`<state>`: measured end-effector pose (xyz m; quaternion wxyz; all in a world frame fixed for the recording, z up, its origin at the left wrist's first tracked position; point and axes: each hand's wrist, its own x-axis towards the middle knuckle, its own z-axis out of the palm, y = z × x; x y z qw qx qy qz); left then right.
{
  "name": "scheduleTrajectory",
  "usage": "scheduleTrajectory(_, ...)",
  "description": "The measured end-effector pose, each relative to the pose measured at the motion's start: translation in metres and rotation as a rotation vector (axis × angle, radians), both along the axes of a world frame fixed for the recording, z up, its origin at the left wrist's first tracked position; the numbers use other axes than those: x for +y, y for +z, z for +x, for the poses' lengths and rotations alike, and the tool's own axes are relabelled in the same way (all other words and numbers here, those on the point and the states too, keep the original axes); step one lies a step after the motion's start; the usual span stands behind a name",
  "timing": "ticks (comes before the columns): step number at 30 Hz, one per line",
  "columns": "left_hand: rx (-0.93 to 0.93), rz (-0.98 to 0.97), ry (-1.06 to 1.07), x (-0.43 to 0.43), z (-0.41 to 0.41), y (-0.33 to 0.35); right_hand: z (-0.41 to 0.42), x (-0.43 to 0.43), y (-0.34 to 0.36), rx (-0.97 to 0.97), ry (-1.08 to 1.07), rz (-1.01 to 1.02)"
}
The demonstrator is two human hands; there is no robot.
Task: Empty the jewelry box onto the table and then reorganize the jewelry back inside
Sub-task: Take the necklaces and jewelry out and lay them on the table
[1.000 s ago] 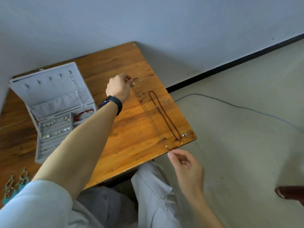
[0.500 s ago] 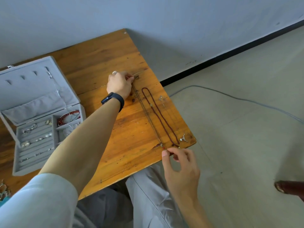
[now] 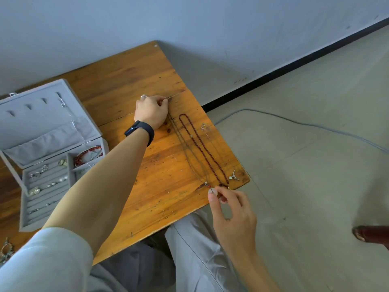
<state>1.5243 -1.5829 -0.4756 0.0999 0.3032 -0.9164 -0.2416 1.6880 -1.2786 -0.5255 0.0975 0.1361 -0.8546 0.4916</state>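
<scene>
A thin grey cord necklace (image 3: 190,153) lies stretched along the right part of the wooden table (image 3: 130,81). My left hand (image 3: 152,111) pinches its far end against the table. My right hand (image 3: 231,213) pinches its pale round pendant (image 3: 213,191) at the near table edge. Beside it lies a dark red beaded necklace (image 3: 202,144). A thin silver chain with a small silver charm (image 3: 233,177) lies at the right edge. The open grey jewelry box (image 3: 45,144) stands at the left and holds rings, earrings and a red bracelet (image 3: 88,153).
Dangling earrings (image 3: 6,247) lie at the table's lower left corner. A grey cable (image 3: 315,127) runs over the floor on the right. A dark brown shoe (image 3: 372,234) shows at the right edge. My grey-trousered lap is under the near table edge.
My right hand has come up to the table edge and taken hold of the pendant. My left hand has lowered the cord's far end onto the table. The view has shifted.
</scene>
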Motion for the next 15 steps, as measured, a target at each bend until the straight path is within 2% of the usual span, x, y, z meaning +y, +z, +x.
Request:
scheduleTrajectory(5,-0.083,0.109,-0.037,0.001,0.007,0.022,-0.005,0.006,0.019,0.028,0.009,-0.025)
scheduleTrajectory(9,-0.085,0.107,-0.091,0.012,0.035,0.040,-0.014,0.015,0.038,0.094,0.009,-0.023)
scheduleTrajectory(12,-0.090,0.017,-0.138,0.028,0.068,0.055,-0.022,0.013,0.055,0.155,0.107,0.020)
scheduleTrajectory(15,-0.096,-0.168,-0.161,0.045,0.110,0.065,-0.031,-0.003,0.075,0.177,0.244,0.157)
